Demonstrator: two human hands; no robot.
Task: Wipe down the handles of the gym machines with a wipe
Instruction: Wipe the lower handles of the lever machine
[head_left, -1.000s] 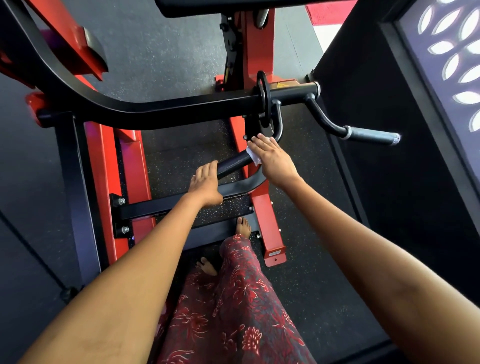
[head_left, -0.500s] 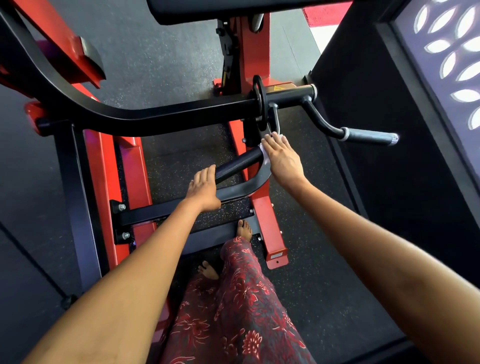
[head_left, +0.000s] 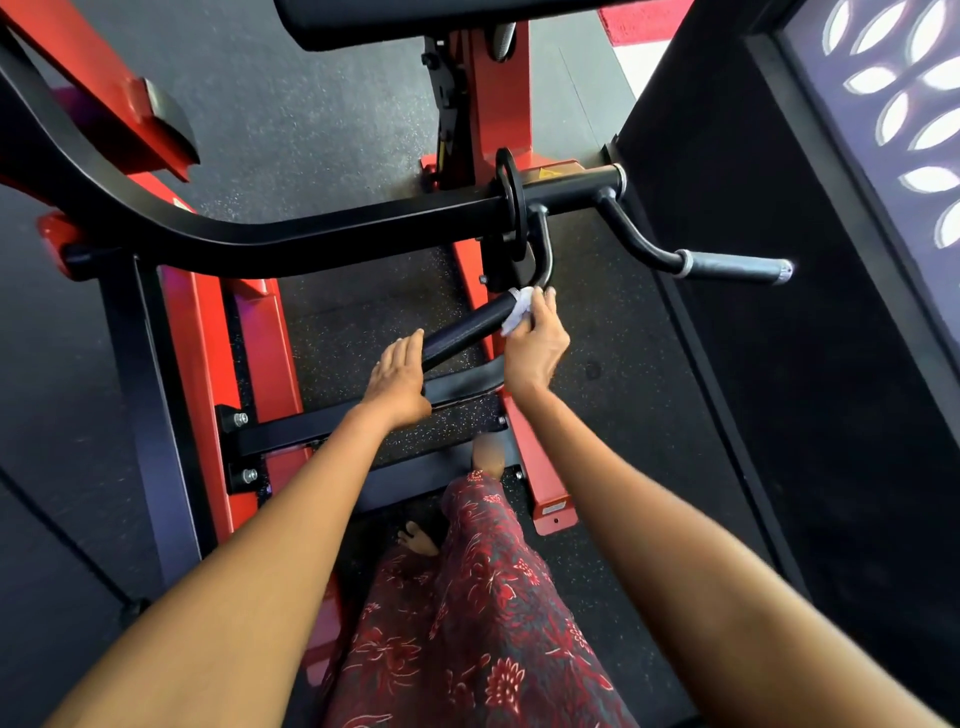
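Observation:
A black padded handle (head_left: 467, 325) slants up to the right from a red and black gym machine. My left hand (head_left: 397, 382) grips its lower end. My right hand (head_left: 535, 348) holds a small white wipe (head_left: 519, 312) against the handle's upper end, where it meets a curved black bracket (head_left: 545, 249). A second handle (head_left: 732, 266), grey with a metal cap, sticks out to the right with nothing touching it.
A thick black curved arm (head_left: 270, 247) crosses above the hands. Red frame beams (head_left: 192, 374) stand at the left and a black seat pad (head_left: 395, 23) at the top. A dark wall panel (head_left: 769, 322) runs close on the right. My bare feet (head_left: 418, 540) stand on the rubber floor.
My right hand has slid the wipe up the handle toward the bracket and turned more onto its side. My left hand has kept its grip on the lower end.

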